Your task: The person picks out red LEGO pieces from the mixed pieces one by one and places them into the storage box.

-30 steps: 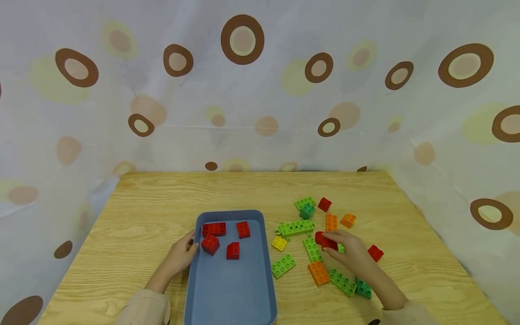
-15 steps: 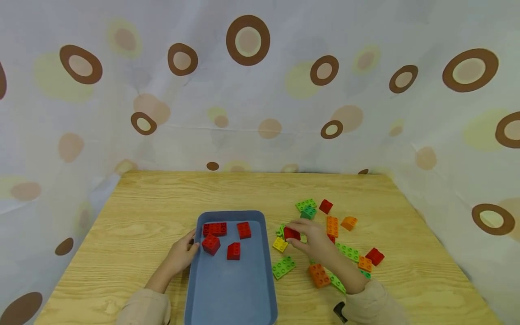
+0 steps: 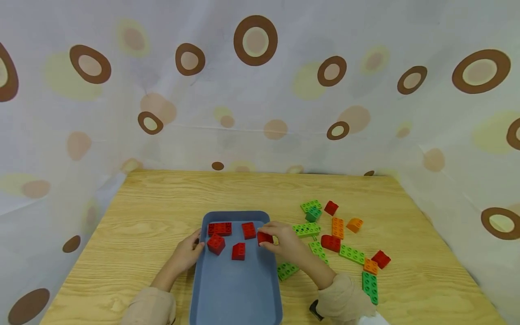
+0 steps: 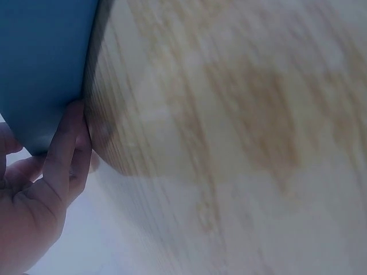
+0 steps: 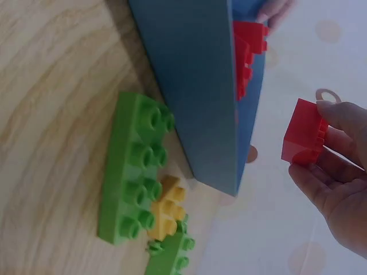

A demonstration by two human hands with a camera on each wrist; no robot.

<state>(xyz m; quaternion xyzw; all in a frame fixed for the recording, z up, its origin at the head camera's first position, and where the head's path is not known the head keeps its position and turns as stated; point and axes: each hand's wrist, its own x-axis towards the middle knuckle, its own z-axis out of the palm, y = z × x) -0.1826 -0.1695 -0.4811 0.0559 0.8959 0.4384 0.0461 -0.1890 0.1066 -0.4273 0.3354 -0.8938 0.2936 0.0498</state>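
Observation:
In the head view my right hand (image 3: 284, 240) pinches a red toy brick (image 3: 265, 238) between thumb and fingers, over the right rim of a blue-grey tray (image 3: 235, 289). The right wrist view shows that brick (image 5: 303, 133) raised above the tray wall (image 5: 192, 86), its studs toward the palm. My left hand (image 3: 186, 255) grips the tray's left side, thumb at the rim. Its fingers (image 4: 63, 154) press against the outer wall in the left wrist view. Inside the tray lie several red bricks, among them a long one (image 3: 220, 229) and a sloped one (image 3: 238, 251).
Right of the tray, loose bricks are scattered over the wooden table (image 3: 162, 198): several green ones like this plate (image 3: 352, 254), orange ones (image 3: 338, 228), and red ones (image 3: 331, 243). A yellow brick (image 5: 168, 209) lies beside a green brick (image 5: 135, 166) near the tray wall. A patterned curtain (image 3: 260, 90) surrounds the table.
My right hand has carried the red brick leftward from the scattered bricks to above the tray's right rim. A curved red brick it held a second ago now lies on the table. My left hand stays put.

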